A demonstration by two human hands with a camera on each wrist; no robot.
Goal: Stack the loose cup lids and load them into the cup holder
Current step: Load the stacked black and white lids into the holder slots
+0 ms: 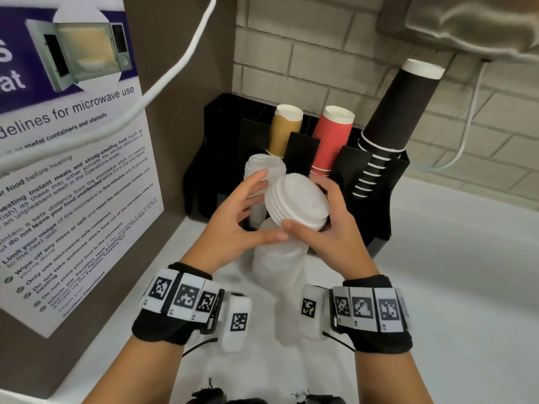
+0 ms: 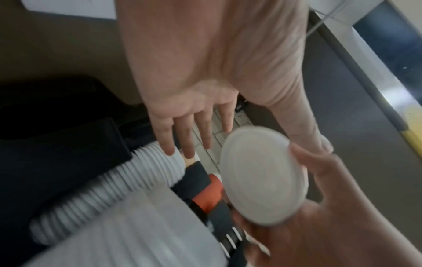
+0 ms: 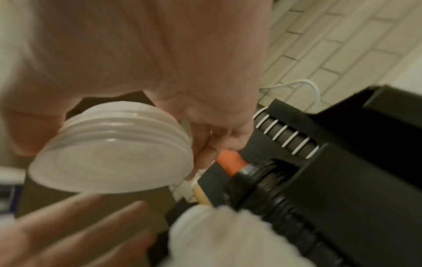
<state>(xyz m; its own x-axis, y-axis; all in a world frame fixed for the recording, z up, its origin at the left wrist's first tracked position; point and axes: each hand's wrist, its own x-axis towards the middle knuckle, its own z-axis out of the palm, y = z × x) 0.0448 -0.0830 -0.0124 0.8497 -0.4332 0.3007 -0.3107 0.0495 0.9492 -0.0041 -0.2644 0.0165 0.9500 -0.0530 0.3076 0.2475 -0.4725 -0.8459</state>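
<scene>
My right hand [image 1: 338, 225] grips a short stack of white cup lids [image 1: 297, 202], thumb below and fingers curled over its far rim; the stack is tilted, top face up and right. My left hand [image 1: 245, 211] lies beside it with straight fingers reaching a ribbed lid stack [image 1: 262, 167] standing in the black cup holder [image 1: 379, 199]. In the left wrist view the left fingers [image 2: 194, 126] are spread and touch that ribbed stack [image 2: 114, 184], next to the held lids [image 2: 262, 177]. In the right wrist view the held lids [image 3: 114, 153] show their underside.
Brown [image 1: 284, 129], red [image 1: 332, 138] and black [image 1: 399, 112] cup stacks stand in the holder's rear slots. A long, blurred lid stack [image 1: 280, 263] lies below the hands. A poster wall [image 1: 73, 170] and white cable [image 1: 175, 62] bound the left; white counter [image 1: 466, 287] extends right.
</scene>
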